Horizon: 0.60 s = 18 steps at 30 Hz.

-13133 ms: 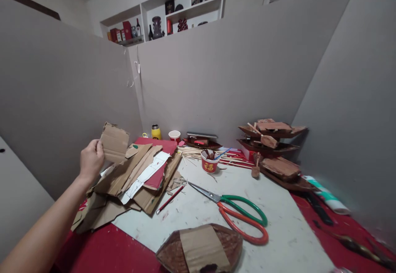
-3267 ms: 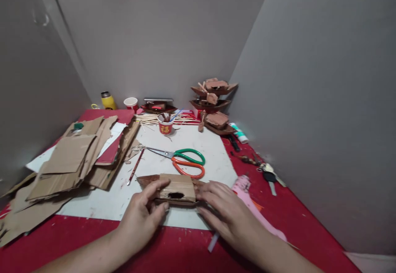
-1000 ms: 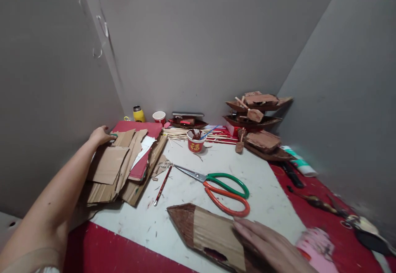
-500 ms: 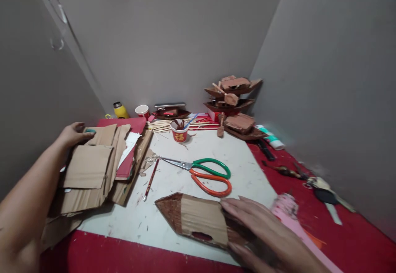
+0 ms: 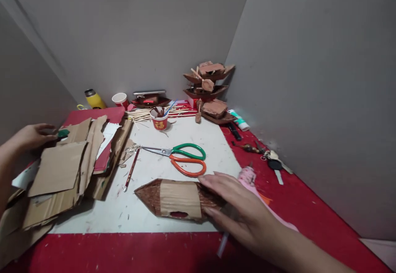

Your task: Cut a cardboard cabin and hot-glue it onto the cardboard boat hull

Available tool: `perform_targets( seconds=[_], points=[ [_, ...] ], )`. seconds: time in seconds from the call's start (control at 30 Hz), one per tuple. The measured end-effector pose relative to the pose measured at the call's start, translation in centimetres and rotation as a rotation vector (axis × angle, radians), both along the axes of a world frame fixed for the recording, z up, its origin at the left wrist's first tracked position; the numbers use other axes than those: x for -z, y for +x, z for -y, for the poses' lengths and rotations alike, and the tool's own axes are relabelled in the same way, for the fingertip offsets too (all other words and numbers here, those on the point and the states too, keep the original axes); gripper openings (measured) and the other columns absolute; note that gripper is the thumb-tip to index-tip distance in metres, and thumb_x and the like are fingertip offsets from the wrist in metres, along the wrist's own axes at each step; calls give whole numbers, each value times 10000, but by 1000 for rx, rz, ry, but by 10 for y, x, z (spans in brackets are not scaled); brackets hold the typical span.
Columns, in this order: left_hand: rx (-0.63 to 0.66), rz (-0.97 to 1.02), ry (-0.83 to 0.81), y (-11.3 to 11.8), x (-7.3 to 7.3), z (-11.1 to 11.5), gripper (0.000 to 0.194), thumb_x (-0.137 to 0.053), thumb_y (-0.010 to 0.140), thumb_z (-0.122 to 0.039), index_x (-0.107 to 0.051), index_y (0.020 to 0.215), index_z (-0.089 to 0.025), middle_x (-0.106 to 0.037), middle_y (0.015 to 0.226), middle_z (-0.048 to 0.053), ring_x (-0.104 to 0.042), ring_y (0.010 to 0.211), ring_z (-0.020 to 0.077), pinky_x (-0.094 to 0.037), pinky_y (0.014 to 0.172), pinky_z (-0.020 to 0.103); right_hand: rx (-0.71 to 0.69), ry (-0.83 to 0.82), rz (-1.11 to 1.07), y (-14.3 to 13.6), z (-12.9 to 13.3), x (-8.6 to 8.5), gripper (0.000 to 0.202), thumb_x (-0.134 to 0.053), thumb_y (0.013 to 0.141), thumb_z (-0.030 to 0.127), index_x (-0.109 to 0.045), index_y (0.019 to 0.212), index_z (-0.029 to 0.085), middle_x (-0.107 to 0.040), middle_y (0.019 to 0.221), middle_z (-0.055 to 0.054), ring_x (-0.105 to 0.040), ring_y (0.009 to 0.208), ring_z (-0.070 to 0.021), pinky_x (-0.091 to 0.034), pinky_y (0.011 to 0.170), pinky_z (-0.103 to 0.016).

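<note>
My right hand point(image 5: 239, 211) is around the right end of a cardboard boat point(image 5: 179, 198), thumb on the near side and fingers on the far side. The boat is brown at its pointed left end, with a bare corrugated cover over the middle and a hole in its near side. My left hand point(image 5: 34, 137) is at the far left edge of a pile of cardboard pieces point(image 5: 58, 167), fingers apart and slightly bent. Just beyond its fingertips lies a small green thing point(image 5: 63, 133), partly hidden. Scissors point(image 5: 168, 152) with green and orange handles lie behind the boat.
A pencil point(image 5: 132, 169) lies between pile and boat. Behind are a red cup point(image 5: 159, 123) with brown paint and a brush, thin sticks point(image 5: 139, 115), a yellow bottle point(image 5: 94, 99) and stacked brown boats point(image 5: 207, 93). Keys point(image 5: 275, 163) and a pink glue gun point(image 5: 252, 186) lie right.
The view has turned right, so everything sits further left in it. My right hand stays on the boat's right end. My left hand remains by the green thing at the pile's edge.
</note>
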<state>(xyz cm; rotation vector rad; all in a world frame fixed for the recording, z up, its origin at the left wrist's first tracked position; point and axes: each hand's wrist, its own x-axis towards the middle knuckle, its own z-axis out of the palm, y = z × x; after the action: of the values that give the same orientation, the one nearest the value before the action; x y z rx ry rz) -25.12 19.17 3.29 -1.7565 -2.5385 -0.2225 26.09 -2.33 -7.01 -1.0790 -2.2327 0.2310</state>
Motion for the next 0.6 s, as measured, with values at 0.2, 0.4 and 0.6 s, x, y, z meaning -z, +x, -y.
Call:
perform_targets(
  seconds=[0.2,0.4,0.6],
  points=[
    [144,-124,-102,-5,1,31,333,-577,928,-384,-624,1143,-134,-673,1094,64,-665,931,217,-547,827,404,8,34,30,3,-2,9,491,-579,900,237,-458,1375,228,-649,1251,-118,-629,1126,-266,-520,974,-382],
    [107,-199,-45,2,-11,41,501,-518,933,-389,-550,1262,-12,-716,989,102,-659,1008,263,-513,877,396,-36,33,13,2,-1,4,464,-538,919,200,-422,1368,215,-660,1204,-124,-621,1107,-253,-525,941,-375],
    [-27,-222,91,-1,-43,38,460,-529,910,-331,-578,1267,-45,-703,1132,163,-628,1104,361,-506,852,546,-20,-28,54,-2,-3,-4,449,-516,935,209,-390,1366,210,-660,1194,-126,-606,1111,-258,-526,920,-399]
  ],
)
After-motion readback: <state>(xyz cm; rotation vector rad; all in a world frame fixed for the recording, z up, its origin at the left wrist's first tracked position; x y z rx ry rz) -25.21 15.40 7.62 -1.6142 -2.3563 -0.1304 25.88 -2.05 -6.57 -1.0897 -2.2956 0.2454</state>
